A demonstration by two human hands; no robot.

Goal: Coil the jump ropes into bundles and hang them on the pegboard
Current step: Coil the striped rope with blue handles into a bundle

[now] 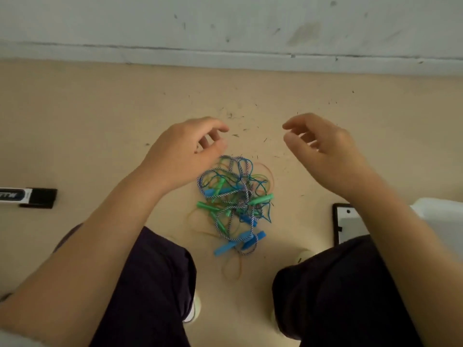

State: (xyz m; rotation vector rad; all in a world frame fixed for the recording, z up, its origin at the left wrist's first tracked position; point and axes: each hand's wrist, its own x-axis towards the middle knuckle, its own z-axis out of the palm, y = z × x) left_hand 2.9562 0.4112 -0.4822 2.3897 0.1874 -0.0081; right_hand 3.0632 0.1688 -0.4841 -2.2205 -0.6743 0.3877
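A tangled pile of jump ropes (235, 201) lies on the beige floor between my knees. Its cords are blue, green and blue-white striped, with blue and green plastic handles. Thin orange rubber bands (233, 269) lie looped around and under the pile. My left hand (185, 151) hovers above the pile's upper left edge, fingers loosely curled, holding nothing. To the upper right of the pile my right hand (323, 146) hovers with relaxed curled fingers, also empty. No pegboard shows.
A grey-white wall (230, 28) meets the floor at the top. A black and white object (27, 197) lies at the left edge. A black-framed white board (348, 221) and a white container (441, 216) sit at right. Small dark debris specks dot the floor.
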